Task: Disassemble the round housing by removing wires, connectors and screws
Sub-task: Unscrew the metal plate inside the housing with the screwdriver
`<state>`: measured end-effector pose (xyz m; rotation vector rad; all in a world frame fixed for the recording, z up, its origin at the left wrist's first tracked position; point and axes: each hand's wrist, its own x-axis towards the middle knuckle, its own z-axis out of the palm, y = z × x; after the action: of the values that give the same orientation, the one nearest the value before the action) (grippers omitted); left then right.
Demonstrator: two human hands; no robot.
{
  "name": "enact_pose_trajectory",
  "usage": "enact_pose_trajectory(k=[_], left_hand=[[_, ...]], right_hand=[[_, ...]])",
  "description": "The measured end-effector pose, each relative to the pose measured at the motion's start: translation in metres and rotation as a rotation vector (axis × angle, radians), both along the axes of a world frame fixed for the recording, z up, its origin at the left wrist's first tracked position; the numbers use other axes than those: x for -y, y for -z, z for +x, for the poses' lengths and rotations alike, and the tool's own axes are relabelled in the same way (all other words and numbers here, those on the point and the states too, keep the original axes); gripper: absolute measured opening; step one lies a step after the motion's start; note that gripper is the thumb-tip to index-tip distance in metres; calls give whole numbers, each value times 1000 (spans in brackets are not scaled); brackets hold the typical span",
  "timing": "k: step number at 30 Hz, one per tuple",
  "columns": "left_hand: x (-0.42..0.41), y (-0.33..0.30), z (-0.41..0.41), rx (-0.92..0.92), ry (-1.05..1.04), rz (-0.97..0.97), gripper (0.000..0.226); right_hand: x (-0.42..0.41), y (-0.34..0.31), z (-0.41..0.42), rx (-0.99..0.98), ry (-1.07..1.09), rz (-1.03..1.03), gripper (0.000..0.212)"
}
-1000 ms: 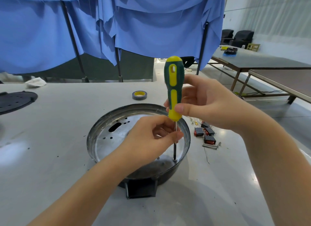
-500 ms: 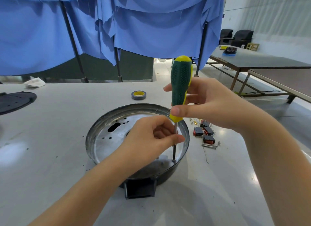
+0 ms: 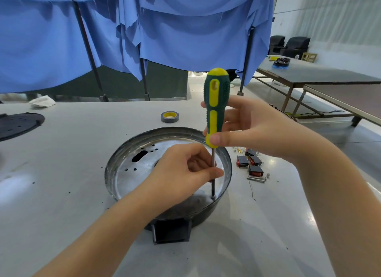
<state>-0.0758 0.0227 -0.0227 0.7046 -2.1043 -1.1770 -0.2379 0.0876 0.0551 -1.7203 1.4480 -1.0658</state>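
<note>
Round housing sits on the worktop directly under both hands, open side up, its black boxy tab facing the person. Step in hand looks like screw removal: screwdriver stands upright, tip seated at a spot on the housing floor by the near-right rim, probably a screw head, too small to confirm. Right hand wraps the green-yellow handle, thumb across the front. Left hand pinches the metal shaft just below the handle, steadying it. Removed parts, small black and red pieces plus loose screws, lie just right of the housing, beneath the right wrist. Tape roll is beyond the hands. Next move likely needs downward pressure and turning the handle while the shaft is kept vertical, then lifting out the loosened screw.
</note>
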Motion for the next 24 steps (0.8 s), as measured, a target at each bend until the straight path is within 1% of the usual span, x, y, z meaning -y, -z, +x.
enact_pose_trajectory(k=[2,4,6,9,14,17,21,24], left_hand=[[1,0,0,7,-4,-10,14],[2,1,0,6,12,2,10],[2,1,0,5,62,40,7],[1,2,0,-15,112,95,11],[3,1,0,-121,81,115,13],[3,1,0,-145,69,107,15],[4,1,0,-147,41,93,18],[5,0,0,-174,0,88,21]], right_hand=[[0,0,-1,30,-18,1,57],[0,0,-1,43,-30,-4,55],[0,1,-1,49,-22,-16,54],[1,1,-1,72,1,-46,53],[1,1,-1,133,23,-130,55],[2,0,-1,139,30,-148,54],[4,2,-2,106,68,-117,52],[6,4,-5,-64,95,16,63]])
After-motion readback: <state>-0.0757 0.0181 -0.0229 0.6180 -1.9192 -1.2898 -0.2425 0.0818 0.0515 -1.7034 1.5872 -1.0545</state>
